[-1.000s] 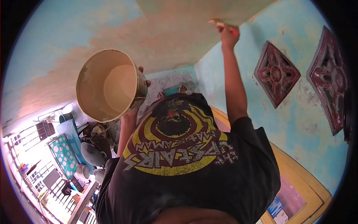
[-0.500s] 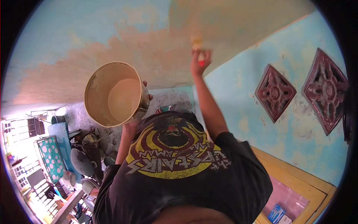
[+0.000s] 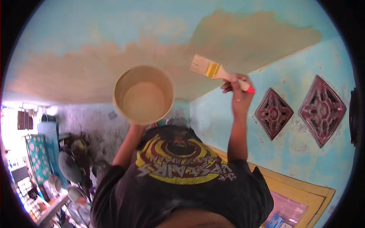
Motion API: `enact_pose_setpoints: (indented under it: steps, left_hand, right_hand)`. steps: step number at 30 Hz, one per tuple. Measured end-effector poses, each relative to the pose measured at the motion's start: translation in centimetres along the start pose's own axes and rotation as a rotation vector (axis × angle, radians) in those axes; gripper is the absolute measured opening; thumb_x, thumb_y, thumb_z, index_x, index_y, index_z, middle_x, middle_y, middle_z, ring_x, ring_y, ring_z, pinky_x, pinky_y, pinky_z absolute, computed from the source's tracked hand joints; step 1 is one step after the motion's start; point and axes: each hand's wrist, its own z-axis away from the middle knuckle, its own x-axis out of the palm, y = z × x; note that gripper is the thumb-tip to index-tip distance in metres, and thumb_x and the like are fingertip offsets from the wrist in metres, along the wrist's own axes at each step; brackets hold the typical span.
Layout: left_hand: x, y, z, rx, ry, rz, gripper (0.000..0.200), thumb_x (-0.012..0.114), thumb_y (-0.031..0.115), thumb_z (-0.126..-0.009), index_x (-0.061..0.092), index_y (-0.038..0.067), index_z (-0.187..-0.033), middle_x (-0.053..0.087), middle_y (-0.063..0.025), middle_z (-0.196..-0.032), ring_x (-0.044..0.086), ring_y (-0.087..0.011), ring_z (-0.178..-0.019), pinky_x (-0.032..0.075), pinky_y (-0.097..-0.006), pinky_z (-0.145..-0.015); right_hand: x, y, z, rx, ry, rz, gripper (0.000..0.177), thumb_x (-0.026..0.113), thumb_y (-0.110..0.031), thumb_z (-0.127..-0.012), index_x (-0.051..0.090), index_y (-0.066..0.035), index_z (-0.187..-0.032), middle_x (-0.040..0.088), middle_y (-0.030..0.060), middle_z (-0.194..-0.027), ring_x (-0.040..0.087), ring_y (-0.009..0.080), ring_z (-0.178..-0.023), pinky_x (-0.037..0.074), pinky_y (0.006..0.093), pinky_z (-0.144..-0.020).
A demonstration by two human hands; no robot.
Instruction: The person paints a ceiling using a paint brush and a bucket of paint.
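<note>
My left hand (image 3: pixel 137 128) holds up a bucket (image 3: pixel 122 88) from below and is mostly hidden behind it. Tan paint (image 3: pixel 144 99) covers the bucket's bottom, and its mouth faces me. In my right hand (image 3: pixel 239 84) is a paintbrush (image 3: pixel 213 70), gripped by its pale, red-tipped handle. The brush's paint-coated bristles point up and left, above and to the right of the bucket. Behind both, the light blue wall (image 3: pixel 114 22) carries a broad band of tan paint (image 3: pixel 243 34), its upper edge uneven.
On the right-hand blue wall are two dark red diamond-shaped vents (image 3: pixel 273 114). Below them is a yellow wooden frame (image 3: pixel 304 190) with a pinkish pane. A grey fan (image 3: pixel 70 167), a polka-dotted panel (image 3: pixel 38 157) and clutter stand at lower left, near bright window grilles.
My right hand has drawn the brush away from the wall, down and to the right, and tilted it leftward. The bucket has shifted right in view, and my view has turned somewhat.
</note>
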Motion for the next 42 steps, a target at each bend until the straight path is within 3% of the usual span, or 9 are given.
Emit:
enact_pose_setpoints:
  steps: [4, 10, 13, 17, 26, 29, 32, 40, 42]
  left_hand:
    - [-2.5, -2.7, -1.6, -0.060, 0.108, 0.506, 0.076, 0.038, 0.067, -0.092, 0.042, 0.018, -0.151, 0.043, -0.0133, -0.154, 0.045, -0.0375, -0.138, 0.042, -0.0624, -0.109]
    - [1.7, -2.2, -2.1, -0.140, 0.115, 0.576, 0.084, 0.037, 0.073, -0.087, 0.043, 0.020, -0.151, 0.047, -0.0115, -0.152, 0.047, -0.0373, -0.137, 0.040, -0.0617, -0.110]
    - [1.2, -2.5, -1.9, -0.166, 0.171, 0.547, 0.084, 0.037, 0.073, -0.086, 0.044, 0.020, -0.150, 0.048, -0.0115, -0.152, 0.048, -0.0371, -0.136, 0.040, -0.0617, -0.110]
    - [1.3, -2.4, -0.9, -0.157, 0.169, 0.521, 0.081, 0.038, 0.071, -0.088, 0.046, 0.019, -0.149, 0.050, -0.0113, -0.150, 0.050, -0.0358, -0.134, 0.042, -0.0598, -0.108]
    - [-0.5, -2.7, -0.2, -0.176, 0.073, 0.661, 0.082, 0.038, 0.072, -0.086, 0.046, 0.021, -0.150, 0.049, -0.0108, -0.151, 0.048, -0.0380, -0.136, 0.039, -0.0630, -0.110]
    - [1.4, -1.7, -0.1, -0.138, 0.215, 0.538, 0.082, 0.036, 0.072, -0.087, 0.043, 0.021, -0.151, 0.045, -0.0105, -0.155, 0.046, -0.0386, -0.138, 0.038, -0.0637, -0.110]
    - [-0.9, -2.4, -0.6, -0.095, -0.006, 0.831, 0.081, 0.034, 0.071, -0.087, 0.041, 0.023, -0.152, 0.041, -0.0101, -0.157, 0.043, -0.0383, -0.140, 0.038, -0.0643, -0.110]
    - [-1.9, -1.8, -2.1, -0.027, -0.163, 0.988, 0.080, 0.035, 0.071, -0.087, 0.042, 0.024, -0.151, 0.046, -0.0090, -0.152, 0.046, -0.0381, -0.137, 0.039, -0.0657, -0.108]
    - [-0.2, -1.4, -2.9, -0.015, 0.037, 0.574, 0.076, 0.035, 0.069, -0.089, 0.043, 0.024, -0.150, 0.047, -0.0081, -0.151, 0.046, -0.0369, -0.137, 0.039, -0.0648, -0.108]
  right_hand:
    - [3.4, -6.6, 0.2, -0.100, -0.335, 0.203, 0.022, 0.076, -0.013, -0.092, 0.068, 0.004, -0.103, 0.070, 0.0078, -0.080, 0.066, 0.0133, -0.066, 0.053, 0.0277, -0.057]
    - [10.8, -6.9, 0.2, -0.396, -0.738, 0.729, 0.016, 0.078, -0.019, -0.088, 0.073, -0.005, -0.092, 0.073, 0.0089, -0.080, 0.067, 0.0203, -0.063, 0.051, 0.0320, -0.058]
    - [12.6, -4.7, 0.2, -0.373, -0.910, 1.032, 0.017, 0.073, -0.026, -0.087, 0.073, -0.010, -0.088, 0.072, 0.0098, -0.080, 0.068, 0.0337, -0.073, 0.055, 0.0413, -0.067]
    - [13.2, -1.8, 0.1, -0.323, -1.051, 1.295, 0.014, 0.072, -0.025, -0.086, 0.073, -0.011, -0.088, 0.071, 0.0099, -0.077, 0.069, 0.0324, -0.076, 0.054, 0.0447, -0.068]
    - [13.0, -2.1, -0.5, -0.353, -1.060, 1.255, 0.016, 0.074, -0.026, -0.087, 0.074, -0.010, -0.091, 0.070, 0.0119, -0.074, 0.067, 0.0335, -0.070, 0.053, 0.0409, -0.065]
    - [11.1, -4.0, -1.2, -0.313, -0.923, 0.890, 0.013, 0.073, -0.021, -0.090, 0.075, -0.008, -0.093, 0.071, 0.0089, -0.074, 0.066, 0.0236, -0.063, 0.052, 0.0347, -0.062]
    - [8.8, -6.8, -1.3, -0.227, -0.724, 0.609, 0.013, 0.073, -0.015, -0.092, 0.074, -0.003, -0.097, 0.072, 0.0061, -0.076, 0.062, 0.0121, -0.061, 0.049, 0.0279, -0.057]
    - [4.3, -2.5, -0.8, 0.071, -0.459, 0.183, 0.016, 0.074, -0.013, -0.094, 0.070, 0.002, -0.098, 0.072, 0.0071, -0.082, 0.063, 0.0094, -0.068, 0.050, 0.0241, -0.057]
    - [3.0, -1.5, -0.3, 0.107, -0.320, 0.017, 0.015, 0.073, -0.011, -0.094, 0.068, 0.002, -0.097, 0.071, 0.0074, -0.082, 0.065, 0.0112, -0.070, 0.051, 0.0248, -0.057]
